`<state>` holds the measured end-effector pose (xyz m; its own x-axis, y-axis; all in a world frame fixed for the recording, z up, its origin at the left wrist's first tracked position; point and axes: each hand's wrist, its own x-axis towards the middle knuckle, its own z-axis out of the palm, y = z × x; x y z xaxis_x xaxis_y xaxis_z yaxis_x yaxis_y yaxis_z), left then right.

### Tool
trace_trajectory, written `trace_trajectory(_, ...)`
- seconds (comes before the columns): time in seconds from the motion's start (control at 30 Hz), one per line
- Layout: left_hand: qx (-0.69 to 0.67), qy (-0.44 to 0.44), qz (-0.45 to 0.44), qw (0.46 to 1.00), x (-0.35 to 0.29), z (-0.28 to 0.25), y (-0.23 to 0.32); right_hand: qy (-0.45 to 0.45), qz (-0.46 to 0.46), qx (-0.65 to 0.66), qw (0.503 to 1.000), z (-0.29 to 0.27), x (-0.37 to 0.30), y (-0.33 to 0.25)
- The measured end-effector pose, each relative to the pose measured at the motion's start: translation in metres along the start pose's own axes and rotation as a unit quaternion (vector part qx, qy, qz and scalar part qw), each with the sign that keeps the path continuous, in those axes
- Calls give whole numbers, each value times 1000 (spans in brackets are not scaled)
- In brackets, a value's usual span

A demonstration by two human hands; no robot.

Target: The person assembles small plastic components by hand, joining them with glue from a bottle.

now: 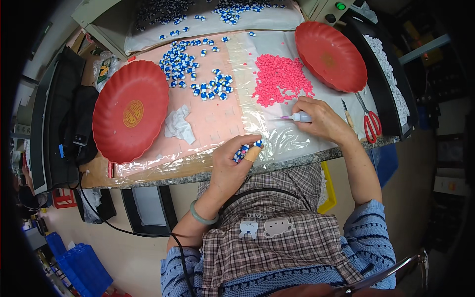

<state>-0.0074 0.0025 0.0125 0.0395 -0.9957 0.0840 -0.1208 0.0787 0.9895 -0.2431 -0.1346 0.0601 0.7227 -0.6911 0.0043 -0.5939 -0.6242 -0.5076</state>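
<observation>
My left hand [227, 167] is curled closed near the table's front edge, with tan tape around one digit. Several small blue-and-white pieces [240, 154] are cupped in it, one of them pinched at the fingertips. Pink bits show among them. In my right hand [324, 120] is a small translucent glue bottle [302, 117], its thin purple tip pointing left over the plastic sheet. Beyond that hand spreads a heap of small bright pink pieces [279, 76]. Loose blue-and-white pieces [179, 63] lie farther left on the pink sheeting.
Red scalloped trays stand at left [110, 109] and far right [319, 47]. A crumpled white tissue [179, 123] lies beside the left tray. Red-handled scissors [371, 126] and a thin wooden-handled tool [349, 117] rest at right. More blue-and-white pieces sit on a white cushion-like surface [277, 19] behind.
</observation>
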Motion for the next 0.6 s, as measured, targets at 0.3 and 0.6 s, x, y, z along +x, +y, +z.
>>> trace_trajectory(0.3, -3, -5, -16, 1000, 0, 0, 2, 60, 52, 272, 959, 24, -7, -14)
trace_trajectory(0.6, 22, -5, 9, 1000, 4, 1, 6, 60, 48, 393, 916, 44, -4, -54)
